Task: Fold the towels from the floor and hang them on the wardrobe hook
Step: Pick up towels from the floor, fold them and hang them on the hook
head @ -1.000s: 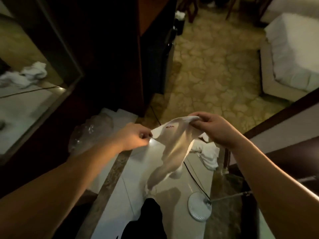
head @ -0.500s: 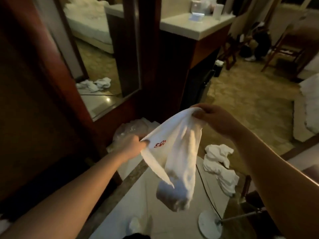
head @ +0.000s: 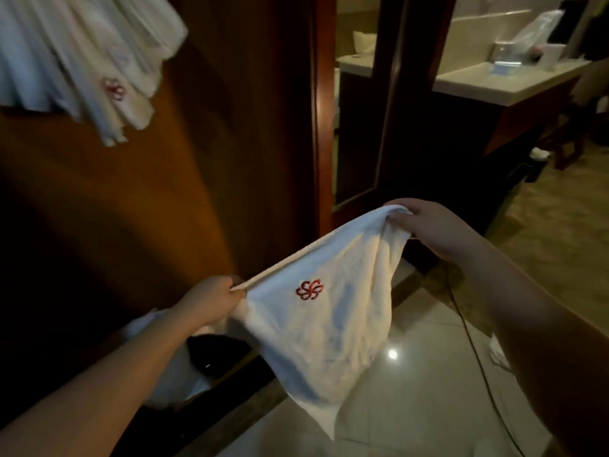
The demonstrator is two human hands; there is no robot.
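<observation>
Stretching a white towel (head: 329, 311) taut above the tiled floor (head: 412, 390), left hand (head: 211, 300) and right hand (head: 428, 225) each pinching a top corner (red emblem facing up), wardrobe (head: 164, 192) close on the left with hung towels (head: 82, 61) overhead, black cable (head: 474, 351) trailing along the floor's right edge.

A dim, warm-toned indoor view. Light is falling from the right, brightening the held white towel (head: 323, 311) and leaving the wooden wardrobe panel (head: 138, 206) in deep shadow at lower left. A small glare spot is shining on the glossy floor tile (head: 392, 353). The hanging towels (head: 79, 61) are smearing with motion blur. Straight edges are bowing near the frame's borders.
</observation>
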